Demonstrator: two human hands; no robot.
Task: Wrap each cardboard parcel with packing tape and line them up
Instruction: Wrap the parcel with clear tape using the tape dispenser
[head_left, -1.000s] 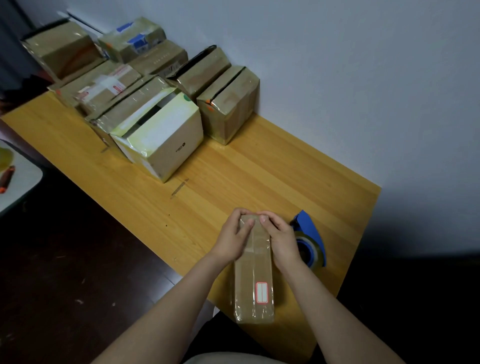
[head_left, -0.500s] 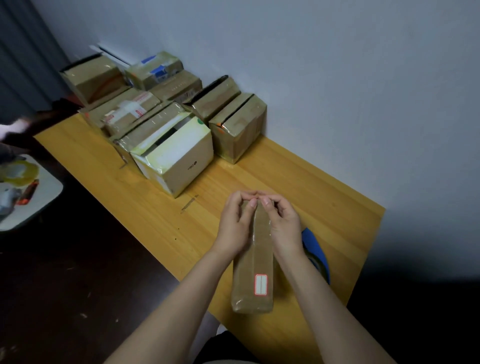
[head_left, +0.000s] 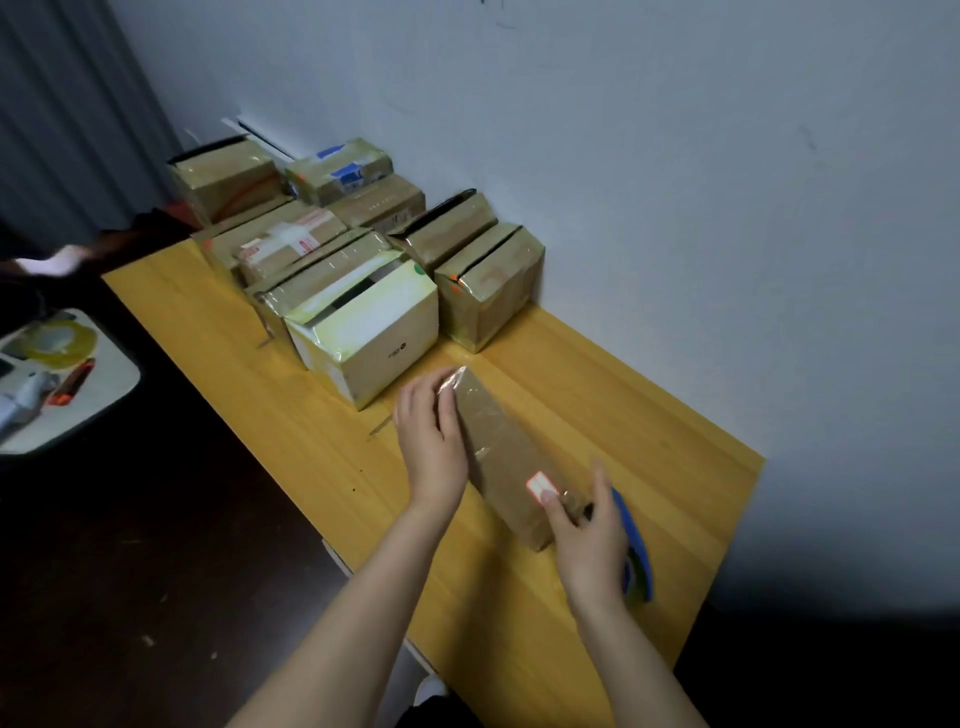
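parcel (head_left: 498, 447): long narrow brown carton, shiny clear tape over it; lies flat on near-right part of table (head_left: 322, 447), set diagonal, one end far-left, other near-right.
label (head_left: 540, 486): small, white w/ red border, on parcel top twd near end.
l hand (head_left: 434, 441): along parcel's left side by far end; fingers fairly straight, laid flat against it, pressing, not curled round.
r hand (head_left: 592, 540): at parcel's near end; thumb on top just beside label, fingers over right side, so grasping it.
tape dispenser (head_left: 636, 551): blue, on table just right of parcel, mostly hid behind r hand; touching parcel or not, can't tell.
taped boxes (head_left: 488, 286): cluster at far-left of table against wall (head_left: 675, 208), packed side by side, a few stacked.
pale box (head_left: 374, 332): whitish top, nearest of cluster; just far-left of parcel's far end, small gap.
side stand (head_left: 104, 384): white, rounded corner, left edge of view, apart from table; holds yellowish tape roll (head_left: 60, 340) + orange-black pen-like thing; rest too blurred.
curtain (head_left: 62, 130): grey, far left.
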